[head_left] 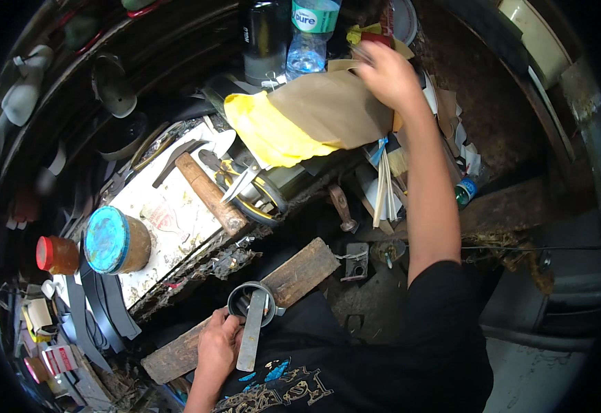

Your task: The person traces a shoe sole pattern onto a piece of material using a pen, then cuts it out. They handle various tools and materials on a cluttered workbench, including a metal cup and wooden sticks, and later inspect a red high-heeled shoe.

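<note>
My left hand (219,342) is closed, its fingers bent against the side of a grey metal mug (277,312) over a worn wooden plank (305,270). A flat grey metal strip (249,341) sticks out of the mug over its rim, beside other thin pieces inside. My right hand (388,74) reaches to the far side of the bench, above a brown sheet (331,103) that lies by a yellow cloth or bag (262,131). Its fingers are closed and blurred around something thin and dark that I cannot make out.
A hammer (207,193), scissors (242,182) and pliers (212,164) lie on a stained white board (156,220). Nearby stand a blue-lidded tub (111,241), a red-lidded jar (54,255), a water bottle (307,51) and a black flask (264,41). Shoe soles (114,86) line the left.
</note>
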### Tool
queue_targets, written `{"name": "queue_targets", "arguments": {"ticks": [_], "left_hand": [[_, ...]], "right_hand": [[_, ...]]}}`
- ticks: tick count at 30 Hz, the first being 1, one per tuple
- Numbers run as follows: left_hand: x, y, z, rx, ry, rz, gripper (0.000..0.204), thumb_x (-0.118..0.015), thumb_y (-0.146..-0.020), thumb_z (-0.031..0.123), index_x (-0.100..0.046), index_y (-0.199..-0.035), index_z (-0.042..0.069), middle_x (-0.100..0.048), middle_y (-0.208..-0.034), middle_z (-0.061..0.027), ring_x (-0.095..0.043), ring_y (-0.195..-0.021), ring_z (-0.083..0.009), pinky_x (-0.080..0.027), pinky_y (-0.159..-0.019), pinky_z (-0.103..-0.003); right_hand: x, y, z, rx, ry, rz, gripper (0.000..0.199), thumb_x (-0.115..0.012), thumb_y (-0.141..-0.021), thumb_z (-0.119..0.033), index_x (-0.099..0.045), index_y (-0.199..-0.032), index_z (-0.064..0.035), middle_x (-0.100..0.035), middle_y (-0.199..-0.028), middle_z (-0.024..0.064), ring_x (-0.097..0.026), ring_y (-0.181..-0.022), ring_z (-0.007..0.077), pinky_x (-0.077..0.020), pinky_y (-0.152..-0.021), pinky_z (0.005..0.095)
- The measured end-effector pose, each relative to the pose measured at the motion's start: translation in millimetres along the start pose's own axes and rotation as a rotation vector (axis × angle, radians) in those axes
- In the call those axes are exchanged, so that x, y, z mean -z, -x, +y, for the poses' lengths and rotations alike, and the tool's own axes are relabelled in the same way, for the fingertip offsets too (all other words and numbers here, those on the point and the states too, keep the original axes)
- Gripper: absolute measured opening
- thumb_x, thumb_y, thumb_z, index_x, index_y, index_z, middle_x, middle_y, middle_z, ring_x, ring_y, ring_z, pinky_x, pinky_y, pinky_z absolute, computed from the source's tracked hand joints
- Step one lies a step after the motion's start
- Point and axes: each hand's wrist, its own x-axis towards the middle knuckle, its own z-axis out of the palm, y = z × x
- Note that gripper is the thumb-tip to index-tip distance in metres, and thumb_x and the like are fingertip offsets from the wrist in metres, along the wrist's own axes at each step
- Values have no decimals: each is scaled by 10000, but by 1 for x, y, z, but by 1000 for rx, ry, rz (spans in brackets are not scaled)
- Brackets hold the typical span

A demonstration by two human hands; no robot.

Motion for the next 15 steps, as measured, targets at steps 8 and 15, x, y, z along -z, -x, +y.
{"name": "queue_targets", "arguments": {"ticks": [8,15], "left_hand": [[-1,1,-6,-17,12,-16,267,-810,-803,44,-719,-1053,66,-682,-1159,-173,-704,-967,-421,-577,-800,-495],[-1,4,-2,-75,-60,13,262,-802,-815,63,-709,-1060,65,-684,-1149,-175,-701,-968,-420,-576,-805,-495]], "right_hand": [[-24,102,28,-517,277,-528,437,-741,-867,-381,-800,-1110,-22,-766,-1134,245,-739,-1086,404,-575,-963,479],[-55,61,74,-529,-86,-213,467,-674,-867,-308,-729,-1094,96,-739,-1087,327,-734,-1032,465,-579,-945,480]]}}
